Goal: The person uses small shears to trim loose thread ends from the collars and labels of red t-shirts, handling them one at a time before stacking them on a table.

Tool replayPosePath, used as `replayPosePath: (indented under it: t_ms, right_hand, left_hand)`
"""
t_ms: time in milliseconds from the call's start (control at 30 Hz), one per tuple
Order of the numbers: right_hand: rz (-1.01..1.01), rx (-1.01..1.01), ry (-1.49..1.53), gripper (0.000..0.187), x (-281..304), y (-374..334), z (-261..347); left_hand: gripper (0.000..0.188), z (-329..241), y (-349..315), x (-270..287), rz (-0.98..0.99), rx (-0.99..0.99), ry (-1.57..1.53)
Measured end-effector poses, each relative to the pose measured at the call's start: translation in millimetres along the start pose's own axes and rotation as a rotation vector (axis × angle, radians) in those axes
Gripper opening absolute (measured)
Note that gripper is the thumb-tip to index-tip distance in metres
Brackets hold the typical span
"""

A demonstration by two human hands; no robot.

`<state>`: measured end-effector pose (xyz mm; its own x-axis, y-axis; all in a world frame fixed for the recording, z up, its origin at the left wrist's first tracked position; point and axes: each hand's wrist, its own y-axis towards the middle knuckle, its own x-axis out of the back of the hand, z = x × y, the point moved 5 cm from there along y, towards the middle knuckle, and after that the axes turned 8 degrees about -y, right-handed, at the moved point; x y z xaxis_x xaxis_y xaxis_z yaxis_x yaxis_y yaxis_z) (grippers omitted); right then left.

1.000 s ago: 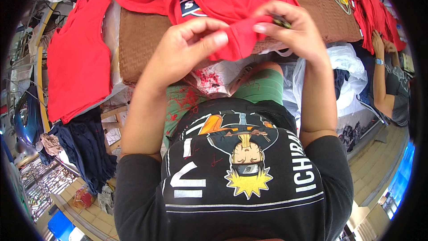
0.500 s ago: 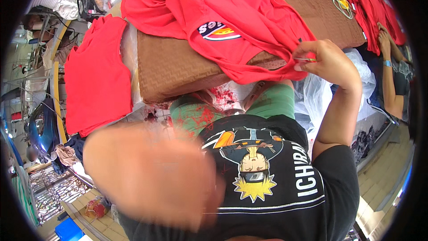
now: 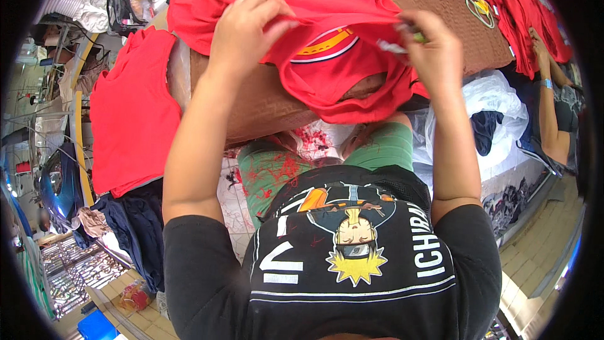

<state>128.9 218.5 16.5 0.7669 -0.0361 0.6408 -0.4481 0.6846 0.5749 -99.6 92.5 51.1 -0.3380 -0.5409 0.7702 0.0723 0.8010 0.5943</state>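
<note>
A red shirt point(image 3: 343, 97) with a printed crest is spread over the near edge of a brown padded table. My left hand point(image 3: 251, 25) is closed on its raised edge, left of the crest. At the right side of the same opening, my right hand point(image 3: 435, 44) is closed around a small tool with a green part, which looks like thread snips point(image 3: 418, 36). A whitish tip or label shows beside those fingers, too blurred to tell which. The shirt's edge stands lifted between both hands.
The brown padded table point(image 3: 264, 104) lies in front of me. More red shirts point(image 3: 135, 113) hang at its left. A white plastic bag point(image 3: 497, 110) with dark cloth stands at the right. Beyond it are a co-worker's arms point(image 3: 548, 101) and a coiled pale cord point(image 3: 481, 7).
My left hand has swung up from low at the left onto the shirt. My right hand has moved slightly up, and the shirt's edge is now raised between both hands.
</note>
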Motion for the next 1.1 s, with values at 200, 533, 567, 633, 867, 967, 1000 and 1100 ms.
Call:
replayPosePath:
  t_ms: [200, 533, 567, 633, 867, 967, 1000, 1100]
  right_hand:
    - [0.219, 0.019, -0.242, 0.02, -9.8, -12.4, -25.0]
    - [0.305, -0.122, -0.126, 0.025, -34.9, -24.8, -43.3]
    - [0.319, -0.141, -0.126, 0.025, -35.5, -25.2, -43.4]
    - [0.31, -0.126, -0.137, 0.025, -34.3, -26.3, -44.0]
    - [0.214, -0.057, -0.199, 0.025, -11.1, -21.3, -10.2]
    - [0.229, -0.181, -0.052, 0.023, -2.2, -24.6, 1.4]
    - [0.277, -0.139, -0.025, 0.022, -6.4, -27.9, -0.6]
    - [0.445, 0.071, -0.08, 0.018, -16.4, -37.8, 5.7]
  left_hand:
    - [0.018, -35.8, -63.4, -59.2, 0.011, 0.286, -0.363]
    - [0.012, -43.1, -81.5, -52.8, -0.176, 0.46, -0.41]
    - [0.012, -49.3, -80.7, -48.6, -0.183, 0.463, -0.393]
    - [0.01, -64.4, -75.0, -38.8, -0.131, 0.238, -0.266]
    - [0.022, -92.6, -93.7, -14.0, 0.014, -0.042, -0.349]
    - [0.026, -76.7, -88.4, -18.6, -0.106, 0.048, -0.302]
    - [0.031, -76.4, -82.2, -25.5, -0.065, 0.051, -0.264]
    - [0.05, -80.7, -66.3, -49.5, 0.081, 0.087, -0.15]
